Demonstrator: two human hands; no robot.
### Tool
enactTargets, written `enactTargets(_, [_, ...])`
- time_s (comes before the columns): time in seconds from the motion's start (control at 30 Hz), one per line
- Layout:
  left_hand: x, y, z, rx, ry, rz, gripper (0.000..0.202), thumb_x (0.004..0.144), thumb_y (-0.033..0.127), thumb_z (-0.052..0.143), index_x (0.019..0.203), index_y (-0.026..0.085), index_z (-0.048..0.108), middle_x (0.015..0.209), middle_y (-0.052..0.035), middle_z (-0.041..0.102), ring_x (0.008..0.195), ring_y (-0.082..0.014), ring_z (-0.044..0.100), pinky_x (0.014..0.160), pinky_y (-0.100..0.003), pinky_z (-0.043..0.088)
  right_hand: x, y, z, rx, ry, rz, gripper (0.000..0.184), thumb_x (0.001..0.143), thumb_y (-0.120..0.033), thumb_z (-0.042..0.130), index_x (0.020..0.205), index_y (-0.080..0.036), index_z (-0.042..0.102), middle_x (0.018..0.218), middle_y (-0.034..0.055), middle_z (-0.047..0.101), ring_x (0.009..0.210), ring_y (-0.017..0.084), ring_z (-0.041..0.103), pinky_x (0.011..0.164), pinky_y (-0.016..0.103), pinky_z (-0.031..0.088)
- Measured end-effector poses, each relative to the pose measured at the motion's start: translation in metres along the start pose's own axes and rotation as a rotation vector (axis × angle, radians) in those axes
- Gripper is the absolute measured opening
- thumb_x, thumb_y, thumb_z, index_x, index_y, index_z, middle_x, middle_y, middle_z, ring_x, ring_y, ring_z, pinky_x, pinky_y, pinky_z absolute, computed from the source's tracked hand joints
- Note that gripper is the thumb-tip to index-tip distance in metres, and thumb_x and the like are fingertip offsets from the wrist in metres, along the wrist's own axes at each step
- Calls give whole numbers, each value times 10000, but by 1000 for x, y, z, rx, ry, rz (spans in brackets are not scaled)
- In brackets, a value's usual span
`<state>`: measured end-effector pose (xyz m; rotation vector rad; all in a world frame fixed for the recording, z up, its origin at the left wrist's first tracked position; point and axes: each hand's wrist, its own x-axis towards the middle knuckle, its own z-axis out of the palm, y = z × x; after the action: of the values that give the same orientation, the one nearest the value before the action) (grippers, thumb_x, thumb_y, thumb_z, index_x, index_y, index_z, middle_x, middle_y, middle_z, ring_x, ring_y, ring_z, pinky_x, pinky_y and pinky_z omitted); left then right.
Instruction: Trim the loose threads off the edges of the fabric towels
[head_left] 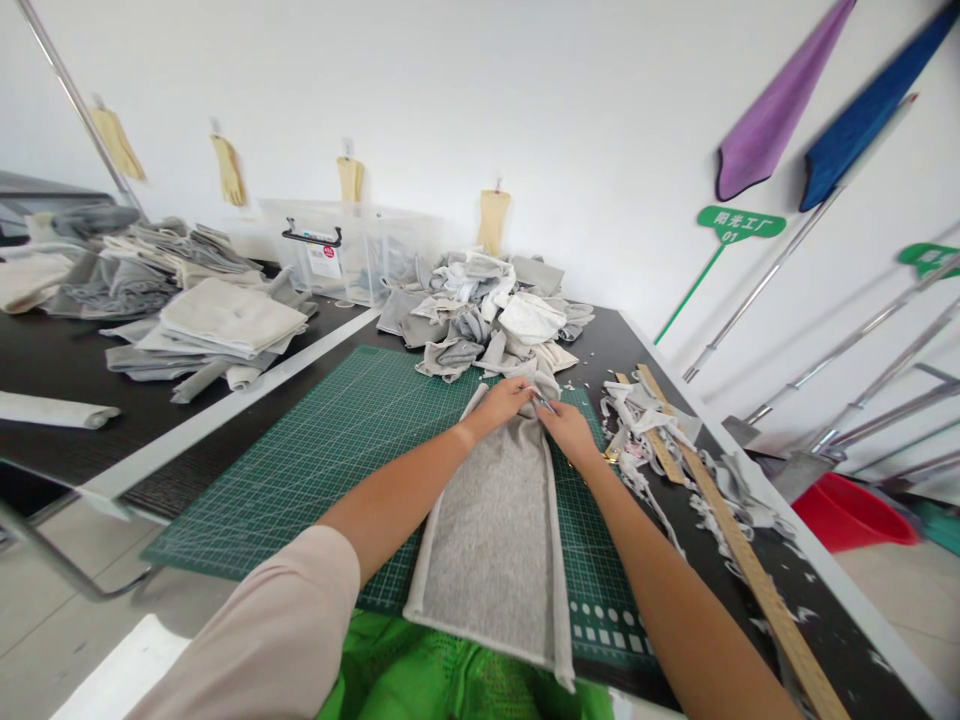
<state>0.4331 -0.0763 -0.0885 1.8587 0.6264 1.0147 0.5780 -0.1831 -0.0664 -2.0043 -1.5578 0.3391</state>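
Observation:
A long grey cloth piece with raised seams along its sides lies lengthwise on the green cutting mat. Its near end hangs over the table's front edge. At the far, bunched end, my left hand pinches the fabric. My right hand, close beside it, is closed around a slim silver metal tool, whose tip points at the cloth between both hands. The exact kind of tool is too small to make out. Something gold-coloured shows beside my right wrist, partly hidden.
Beyond the mat sits a heap of grey and white cloths, with a clear plastic bin behind. Folded cloths are stacked on the left. Wooden rulers and fabric scraps lie on the right; a red bucket stands past the table.

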Motion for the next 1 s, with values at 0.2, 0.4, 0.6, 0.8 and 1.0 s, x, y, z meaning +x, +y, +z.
enactTargets(0.2, [3,0,-5,-20,196,-27,225,943,343,575,827,157,626,724,9,583,686,-130,502,665,-249,392,2,1,-2,63,-87,48,361,870,-493,499,652,-210,549,593,-12,507,590,149,475,578,263,275])
enactTargets(0.4, [5,10,-20,80,474,-24,203,982,337,548,869,190,631,801,-11,638,754,-160,558,744,-276,413,9,12,-2,173,-227,19,311,810,-457,542,628,-209,492,522,-48,400,513,112,370,536,251,239])
enactTargets(0.6, [17,36,-53,94,801,41,174,1005,301,542,866,208,589,849,-32,635,821,-191,574,808,-296,443,2,10,-11,223,-365,27,342,807,-468,574,603,-210,482,494,-44,383,479,113,324,510,263,219])
enactTargets(0.8, [30,82,-110,34,1023,226,255,1026,423,562,886,210,565,838,-27,604,824,-184,569,792,-294,478,-4,5,-29,134,-452,-63,304,788,-425,583,605,-200,491,540,-36,400,545,122,349,539,269,224])
enactTargets(1.0, [27,119,-173,104,1086,357,422,988,618,568,914,204,542,782,2,544,787,-153,575,720,-261,484,-5,1,-54,131,-388,-76,335,801,-459,597,624,-196,492,543,-50,346,537,101,306,522,263,187])
